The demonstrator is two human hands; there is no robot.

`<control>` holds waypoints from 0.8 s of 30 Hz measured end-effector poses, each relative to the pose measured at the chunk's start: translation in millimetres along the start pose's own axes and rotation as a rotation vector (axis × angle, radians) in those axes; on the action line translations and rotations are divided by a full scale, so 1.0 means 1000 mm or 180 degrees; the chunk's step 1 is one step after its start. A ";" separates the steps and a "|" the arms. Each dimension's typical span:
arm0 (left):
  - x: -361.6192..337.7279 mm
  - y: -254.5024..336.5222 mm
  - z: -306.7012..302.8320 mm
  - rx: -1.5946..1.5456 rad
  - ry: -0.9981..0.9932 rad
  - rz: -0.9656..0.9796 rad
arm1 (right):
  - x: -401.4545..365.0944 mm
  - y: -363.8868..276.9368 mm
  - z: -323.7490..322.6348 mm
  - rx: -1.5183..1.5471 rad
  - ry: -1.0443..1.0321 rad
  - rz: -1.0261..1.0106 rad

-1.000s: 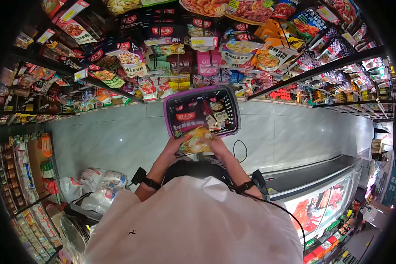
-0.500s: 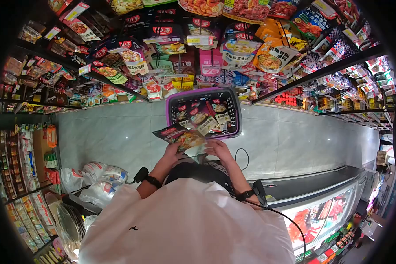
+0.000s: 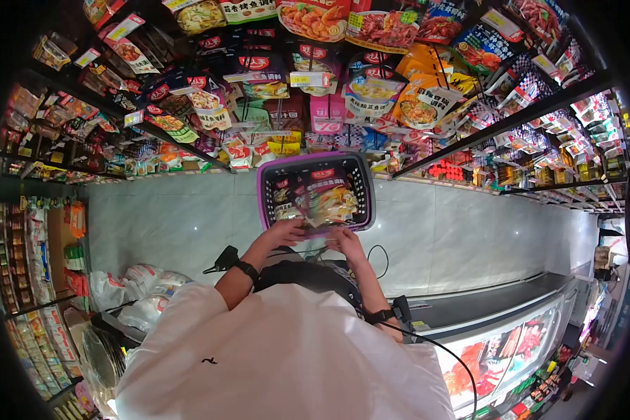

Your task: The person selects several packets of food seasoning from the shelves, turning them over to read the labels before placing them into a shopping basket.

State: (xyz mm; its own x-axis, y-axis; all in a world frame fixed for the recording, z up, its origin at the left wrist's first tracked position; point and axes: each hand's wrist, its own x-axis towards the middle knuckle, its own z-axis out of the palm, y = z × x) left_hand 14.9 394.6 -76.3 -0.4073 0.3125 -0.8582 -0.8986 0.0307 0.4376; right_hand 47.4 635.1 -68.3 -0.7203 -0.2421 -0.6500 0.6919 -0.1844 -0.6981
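A black and purple shopping basket (image 3: 264, 199) stands on the floor in front of me. Inside it lie several seasoning packets with red logos and food pictures. On top of them rests a dark seasoning packet (image 3: 332, 192), its label facing up. My left hand (image 3: 285, 231) is at the basket's near rim, empty, with its fingers stretched toward the packet's lower edge. My right hand (image 3: 345, 241) hovers just on the near side of the rim, fingers loosely bent and apart, holding nothing.
Racks of hanging seasoning packets (image 3: 371, 91) rise beyond the basket. White bulging bags (image 3: 143, 297) sit on the left. A glass-topped display case (image 3: 497, 350) stands at the right. Black cables (image 3: 462, 364) run by my right arm, over grey floor tiles (image 3: 469, 238).
The seasoning packet has gone from my hands into the basket, on top of the others. Both hands have let go of it and stay near the rim.
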 end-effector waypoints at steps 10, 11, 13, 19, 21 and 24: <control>0.016 -0.147 -0.139 0.2618 0.1217 0.0696 | 0.048 0.043 -0.005 -0.1343 -0.0497 -0.0867; -0.001 -0.144 -0.144 0.2237 0.1227 0.0492 | 0.055 0.044 -0.002 -0.1441 -0.0550 -0.0922; 0.009 -0.183 -0.179 0.2438 0.1393 0.0878 | 0.076 0.053 0.003 -0.1597 -0.0547 -0.0800; -0.029 -0.155 -0.182 0.1382 0.1851 0.0663 | 0.119 0.039 0.039 -0.1699 -0.0880 -0.0911; -0.031 -0.147 -0.195 0.1689 0.1770 0.0585 | 0.129 0.024 0.055 -0.1272 -0.0892 -0.0665; -0.029 -0.146 -0.209 0.1588 0.2127 0.0803 | 0.126 -0.040 0.103 -0.0708 -0.0539 0.0082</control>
State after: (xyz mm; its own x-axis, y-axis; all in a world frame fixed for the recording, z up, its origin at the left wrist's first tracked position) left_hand 123.7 183.1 -171.2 -0.7354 -0.2518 -0.6291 -0.6561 0.4968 0.5681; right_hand -65.5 513.5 -91.2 -0.6712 -0.4033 -0.6219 0.6685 0.0330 -0.7430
